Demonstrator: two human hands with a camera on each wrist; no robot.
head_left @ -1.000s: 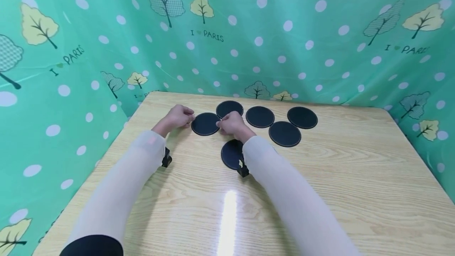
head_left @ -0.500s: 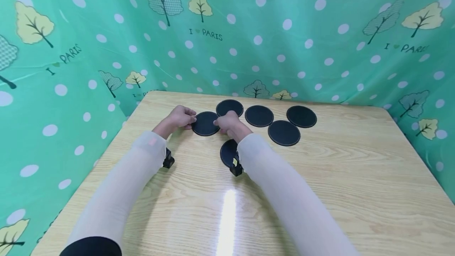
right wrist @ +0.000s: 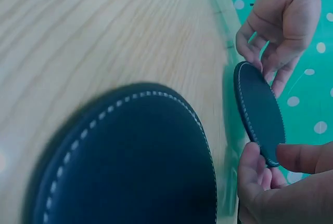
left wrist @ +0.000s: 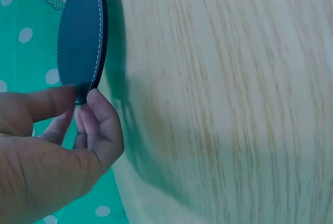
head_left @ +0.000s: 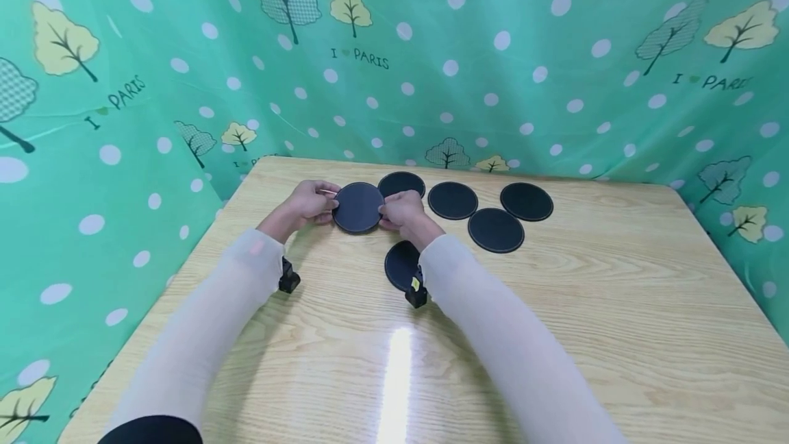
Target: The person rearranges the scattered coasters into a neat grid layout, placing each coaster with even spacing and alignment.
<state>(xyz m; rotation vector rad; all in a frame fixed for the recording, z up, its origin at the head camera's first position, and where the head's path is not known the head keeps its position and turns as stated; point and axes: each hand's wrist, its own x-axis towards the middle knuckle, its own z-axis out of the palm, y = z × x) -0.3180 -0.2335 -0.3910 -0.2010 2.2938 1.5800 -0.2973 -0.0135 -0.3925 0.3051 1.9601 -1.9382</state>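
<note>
A round black coaster [head_left: 358, 207] with pale stitching round its rim is held between both hands, raised off the table and tilted in the head view. My left hand [head_left: 310, 201] pinches its left edge, thumb on the top face. On the opposite edge, my right hand [head_left: 403, 211] pinches it the same way, as the right wrist view shows. Just behind lies another black coaster [head_left: 401, 183], partly covered by the held one and the right hand. Under the right wrist is a coaster [head_left: 401, 264], partly hidden by the sleeve; it looms large in the right wrist view.
To the right, three more black coasters lie flat: one coaster [head_left: 453, 200] near the right hand, a nearer one [head_left: 496, 230], and one farther right [head_left: 527, 201]. The wooden table [head_left: 604, 307] meets a green dotted curtain [head_left: 468, 81] at the back and left.
The coaster between the hands lay flat on the table; both hands have closed on its edges and lifted it, its face now tilting up. The other coasters stay in place.
</note>
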